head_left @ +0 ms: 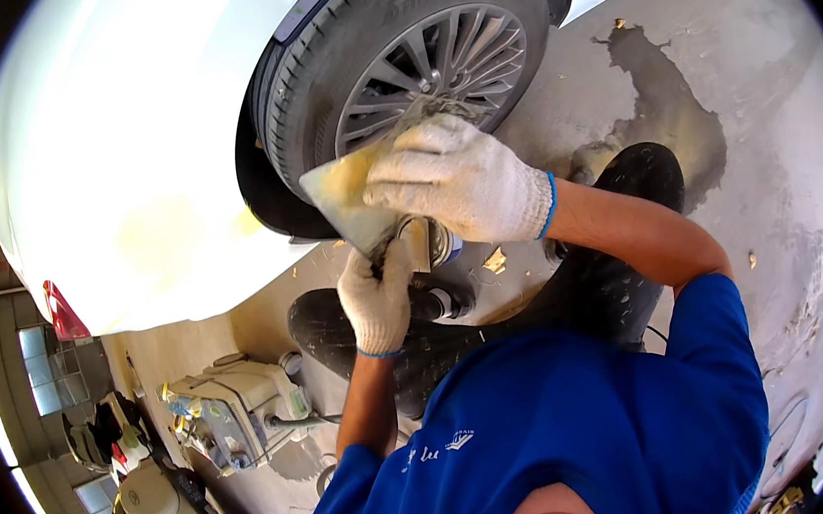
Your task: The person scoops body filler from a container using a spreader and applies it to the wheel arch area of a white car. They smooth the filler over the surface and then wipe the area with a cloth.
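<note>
A flat, greyish plate smeared with yellow putty (341,189) is held tilted in front of the car wheel. My left hand (376,300), in a white knit glove, is closed on its lower corner. Across the plate's right part lies my right hand (468,177), gloved alike with a blue cuff, its fingers bent and pressed together against the surface. A dirty grey, rough-looking mass (442,107) shows beyond the right knuckles; I cannot tell what it is. Below the plate, between my legs, stands a can (445,242), partly hidden by my hands.
The white car body (127,185) with a yellowish patch fills the upper left, beside its wheel (433,71). A beige wheeled machine with a hose (238,407) stands lower left. Beyond is another car (174,513). A dark wet stain (670,113) marks the concrete floor.
</note>
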### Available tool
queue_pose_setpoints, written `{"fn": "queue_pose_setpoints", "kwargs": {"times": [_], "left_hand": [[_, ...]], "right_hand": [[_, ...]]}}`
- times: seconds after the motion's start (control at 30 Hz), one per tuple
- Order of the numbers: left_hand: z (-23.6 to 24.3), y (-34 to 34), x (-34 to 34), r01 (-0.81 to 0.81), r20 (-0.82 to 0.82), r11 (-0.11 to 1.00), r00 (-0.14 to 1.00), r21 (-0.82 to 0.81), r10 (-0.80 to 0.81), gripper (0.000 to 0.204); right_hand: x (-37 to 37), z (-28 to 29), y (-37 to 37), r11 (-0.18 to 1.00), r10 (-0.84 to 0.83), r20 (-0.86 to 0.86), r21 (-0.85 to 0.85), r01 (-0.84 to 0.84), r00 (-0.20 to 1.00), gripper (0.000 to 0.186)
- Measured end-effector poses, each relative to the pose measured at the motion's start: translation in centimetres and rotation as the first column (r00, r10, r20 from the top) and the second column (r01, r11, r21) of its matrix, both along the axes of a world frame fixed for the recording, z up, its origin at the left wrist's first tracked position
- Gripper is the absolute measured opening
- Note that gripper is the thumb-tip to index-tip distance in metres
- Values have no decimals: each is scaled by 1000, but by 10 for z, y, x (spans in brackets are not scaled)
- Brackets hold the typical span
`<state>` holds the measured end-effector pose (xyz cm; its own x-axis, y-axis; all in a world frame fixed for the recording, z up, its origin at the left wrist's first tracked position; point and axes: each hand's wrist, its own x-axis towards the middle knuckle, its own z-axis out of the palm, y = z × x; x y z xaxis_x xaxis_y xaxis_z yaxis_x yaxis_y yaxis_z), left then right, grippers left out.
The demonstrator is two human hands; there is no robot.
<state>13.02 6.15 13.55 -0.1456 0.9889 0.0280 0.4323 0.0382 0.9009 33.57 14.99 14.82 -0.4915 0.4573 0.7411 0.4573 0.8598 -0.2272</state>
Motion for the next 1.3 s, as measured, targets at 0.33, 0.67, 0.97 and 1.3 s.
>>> {"fn": "queue_pose_setpoints", "kwargs": {"times": [0.33, 0.67, 0.97, 1.3], "left_hand": [[-42, -84, -144, -417, 54, 897, 902, -150, 428, 17], [-81, -94, -149, -469, 120, 875, 868, -115, 481, 19], [-80, -85, -140, -460, 77, 885, 882, -75, 465, 21], [-37, -60, -93, -32, 328, 996, 943, -87, 59, 37]], "right_hand": [[83, 80, 143, 746, -344, -374, 448, 492, 861, 39], [73, 43, 176, 819, -434, -398, 199, 538, 808, 34], [80, 36, 185, 832, -480, -431, 53, 553, 764, 29], [21, 38, 28, 929, 111, -456, -267, -254, 883, 22]]}}
